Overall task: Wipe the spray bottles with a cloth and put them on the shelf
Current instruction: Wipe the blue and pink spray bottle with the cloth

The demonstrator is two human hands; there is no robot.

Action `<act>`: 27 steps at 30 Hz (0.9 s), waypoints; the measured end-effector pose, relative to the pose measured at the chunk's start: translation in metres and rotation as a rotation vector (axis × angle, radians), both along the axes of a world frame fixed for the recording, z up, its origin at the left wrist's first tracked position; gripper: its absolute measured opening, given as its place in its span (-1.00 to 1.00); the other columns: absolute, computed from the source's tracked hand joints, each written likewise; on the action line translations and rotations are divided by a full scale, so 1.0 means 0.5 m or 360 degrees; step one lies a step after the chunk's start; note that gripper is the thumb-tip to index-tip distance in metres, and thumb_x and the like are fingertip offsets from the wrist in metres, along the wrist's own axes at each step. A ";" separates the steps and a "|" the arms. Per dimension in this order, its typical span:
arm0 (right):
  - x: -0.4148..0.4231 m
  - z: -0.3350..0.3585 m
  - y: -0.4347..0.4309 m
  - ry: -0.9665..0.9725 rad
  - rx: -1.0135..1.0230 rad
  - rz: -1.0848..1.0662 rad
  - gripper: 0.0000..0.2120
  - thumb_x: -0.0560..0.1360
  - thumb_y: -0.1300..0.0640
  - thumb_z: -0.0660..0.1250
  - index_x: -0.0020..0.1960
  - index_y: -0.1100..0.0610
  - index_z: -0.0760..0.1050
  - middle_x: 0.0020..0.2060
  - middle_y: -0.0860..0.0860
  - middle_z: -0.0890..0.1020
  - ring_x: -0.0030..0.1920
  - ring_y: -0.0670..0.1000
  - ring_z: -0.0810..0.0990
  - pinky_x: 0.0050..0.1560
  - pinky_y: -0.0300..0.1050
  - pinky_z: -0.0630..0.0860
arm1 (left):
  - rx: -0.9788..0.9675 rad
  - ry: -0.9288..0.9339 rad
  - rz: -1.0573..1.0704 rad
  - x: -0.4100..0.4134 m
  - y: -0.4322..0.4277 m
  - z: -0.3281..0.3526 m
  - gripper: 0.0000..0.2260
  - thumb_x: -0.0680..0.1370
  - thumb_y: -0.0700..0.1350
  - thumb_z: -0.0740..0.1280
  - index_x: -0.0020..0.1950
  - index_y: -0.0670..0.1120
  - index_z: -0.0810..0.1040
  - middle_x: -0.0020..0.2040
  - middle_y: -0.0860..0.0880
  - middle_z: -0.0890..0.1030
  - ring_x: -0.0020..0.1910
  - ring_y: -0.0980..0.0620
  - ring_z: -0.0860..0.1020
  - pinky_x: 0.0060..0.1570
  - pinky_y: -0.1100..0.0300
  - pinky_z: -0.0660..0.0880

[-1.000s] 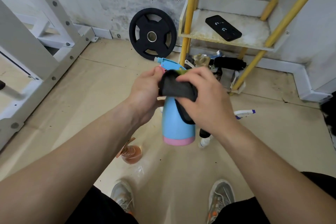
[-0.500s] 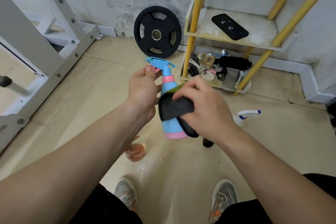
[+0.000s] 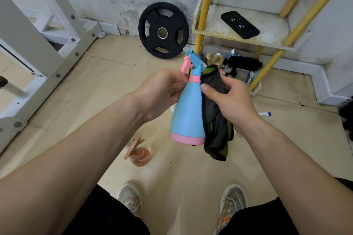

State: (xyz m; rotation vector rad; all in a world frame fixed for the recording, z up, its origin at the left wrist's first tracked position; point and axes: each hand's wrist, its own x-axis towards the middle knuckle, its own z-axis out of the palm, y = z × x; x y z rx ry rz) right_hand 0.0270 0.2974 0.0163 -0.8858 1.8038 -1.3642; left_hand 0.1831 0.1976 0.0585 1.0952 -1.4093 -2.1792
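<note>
I hold a blue spray bottle (image 3: pixel 188 112) with a pink base and pink trigger upright in mid-air over the floor. My left hand (image 3: pixel 162 91) grips its neck and upper body from the left. My right hand (image 3: pixel 232 102) holds a dark grey and green cloth (image 3: pixel 214 118) against the bottle's right side, thumb on top. An amber spray bottle (image 3: pixel 138 153) stands on the floor below. A white bottle with a blue tip (image 3: pixel 264 114) lies on the floor, mostly hidden behind my right wrist. The yellow-framed shelf (image 3: pixel 215 33) stands ahead on the right.
A black phone (image 3: pixel 239 24) lies on the shelf board. Clutter and a black case (image 3: pixel 244 62) fill the shelf's bottom level. A black weight plate (image 3: pixel 163 29) leans on the wall. A white metal rack (image 3: pixel 47 44) stands at the left. My shoes (image 3: pixel 131 196) are below.
The cloth has slid from the bottle's front to its right side and now hangs down. The bottle has turned more upright, and its whole blue body shows.
</note>
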 end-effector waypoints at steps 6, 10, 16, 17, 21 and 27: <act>-0.008 0.018 0.003 -0.0174 -0.0045 0.0106 -0.92 0.51 0.16 0.50 -0.02 0.01 0.66 -0.17 -0.11 0.76 -0.12 -0.13 0.73 -0.13 -0.24 0.63 | -0.0374 -0.0214 -0.0067 0.006 -0.004 -0.015 -0.81 0.65 -0.23 0.28 0.22 -0.14 0.61 0.05 -0.06 0.70 -0.01 0.07 0.68 -0.03 0.29 0.62; -0.006 0.023 0.004 -0.0236 -0.0054 0.0143 -0.89 0.49 0.16 0.51 0.00 0.01 0.67 -0.10 -0.06 0.77 -0.05 -0.07 0.74 -0.05 -0.18 0.64 | -0.0482 -0.0239 -0.0198 0.008 -0.010 -0.016 -0.79 0.64 -0.18 0.31 0.25 -0.11 0.62 0.07 -0.02 0.69 -0.04 0.12 0.67 -0.02 0.28 0.61; -0.012 0.030 0.003 -0.0332 -0.0118 0.0085 -0.82 0.48 0.17 0.53 0.07 0.09 0.65 -0.02 0.02 0.76 0.02 0.01 0.74 0.06 -0.06 0.65 | -0.0670 -0.0192 -0.0219 -0.001 0.005 -0.004 -0.85 0.65 -0.17 0.29 0.13 0.01 0.63 0.00 0.06 0.70 0.00 0.14 0.65 0.02 0.22 0.57; -0.013 0.032 0.002 -0.0332 -0.0128 0.0084 -0.81 0.48 0.17 0.53 0.07 0.10 0.65 -0.02 0.02 0.76 0.03 0.01 0.74 0.07 -0.05 0.65 | -0.0697 -0.0183 -0.0189 -0.004 0.007 -0.002 -0.84 0.65 -0.17 0.29 0.11 0.03 0.63 -0.02 0.07 0.70 -0.01 0.15 0.65 0.02 0.22 0.58; -0.012 0.036 0.003 -0.0378 -0.0145 0.0078 -0.83 0.48 0.17 0.52 0.07 0.09 0.65 -0.03 0.02 0.76 0.02 0.02 0.74 0.07 -0.05 0.66 | -0.0748 -0.0148 -0.0161 -0.008 0.011 0.004 -0.82 0.66 -0.17 0.27 0.11 0.09 0.60 -0.06 0.10 0.68 -0.06 0.17 0.66 -0.08 0.18 0.62; -0.013 0.043 0.004 -0.0331 -0.0106 0.0147 -0.87 0.48 0.15 0.52 0.02 0.06 0.68 -0.07 0.00 0.77 -0.01 0.00 0.74 0.00 -0.11 0.65 | -0.0556 -0.0078 -0.0256 0.006 -0.002 0.006 -0.80 0.68 -0.26 0.21 0.12 -0.02 0.58 -0.13 0.06 0.66 -0.12 0.06 0.65 -0.14 0.10 0.65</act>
